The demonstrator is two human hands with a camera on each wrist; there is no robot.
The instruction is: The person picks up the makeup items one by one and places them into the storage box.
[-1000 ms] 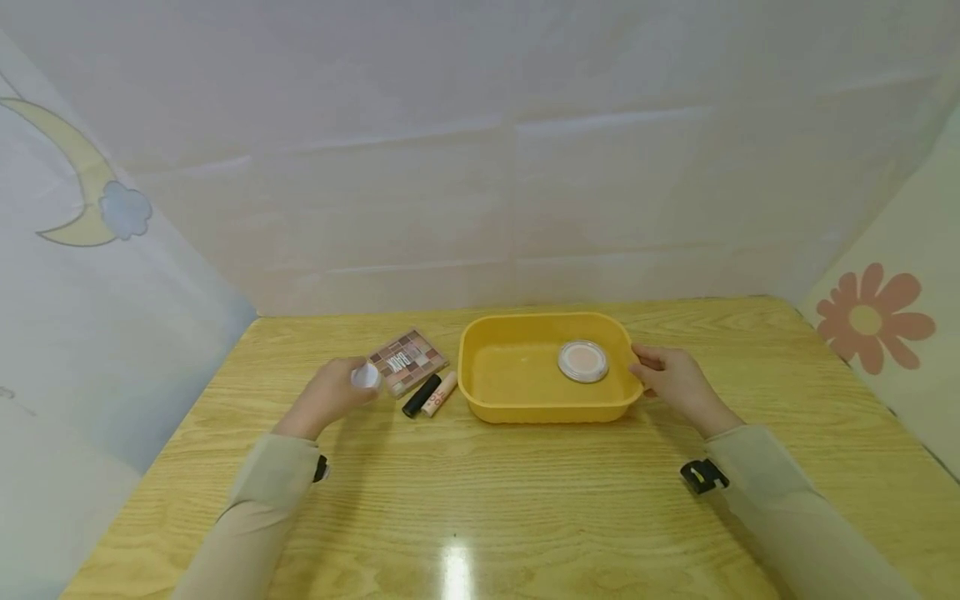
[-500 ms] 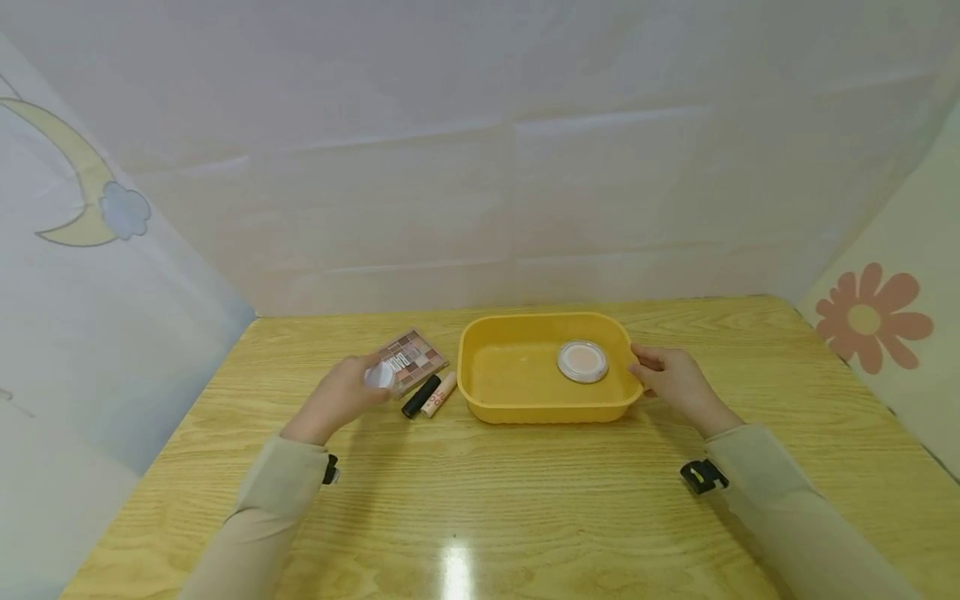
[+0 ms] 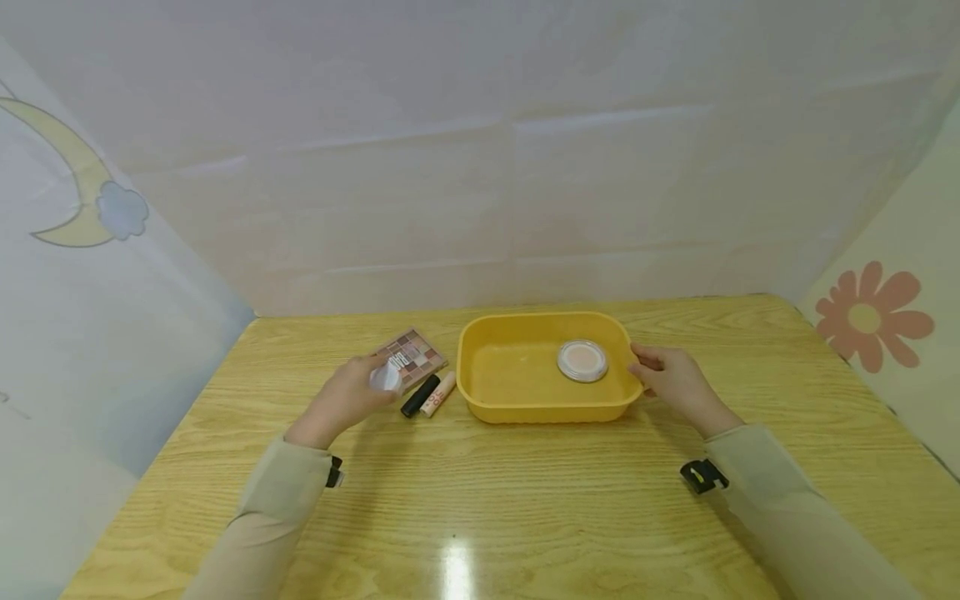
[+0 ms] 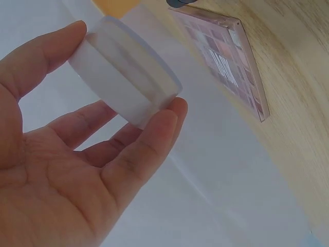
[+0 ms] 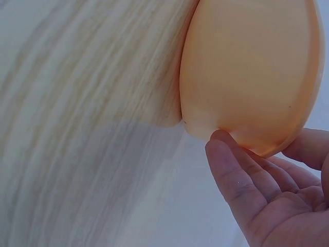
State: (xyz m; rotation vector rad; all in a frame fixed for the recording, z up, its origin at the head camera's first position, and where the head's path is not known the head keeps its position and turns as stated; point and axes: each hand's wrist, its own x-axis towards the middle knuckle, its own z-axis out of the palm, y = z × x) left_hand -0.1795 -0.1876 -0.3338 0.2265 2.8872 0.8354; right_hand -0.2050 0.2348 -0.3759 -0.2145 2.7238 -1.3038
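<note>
My left hand [image 3: 341, 402] holds a small round white-and-clear jar [image 4: 121, 74] between the thumb and fingers, raised above the table. In the head view this jar overlaps the near-left part of an eyeshadow palette [image 3: 417, 353], which lies flat. At the right end of a yellow plastic tray [image 3: 555, 413], my right hand [image 3: 673, 385] grips the rim, thumb on the inner side and fingers against the outer wall [image 5: 247, 77]. Inside the tray, toward its right end, rests a round compact [image 3: 582, 361] with a pale pink centre.
A black tube [image 3: 420, 397] and a cream tube [image 3: 438, 395] with red lettering lie side by side between the palette and the tray. Behind the wooden table [image 3: 480, 492] hangs a pale cloth wall [image 3: 420, 208].
My left hand has shifted right with the jar, closer to the palette and the tray. The right hand and the tray have stayed put.
</note>
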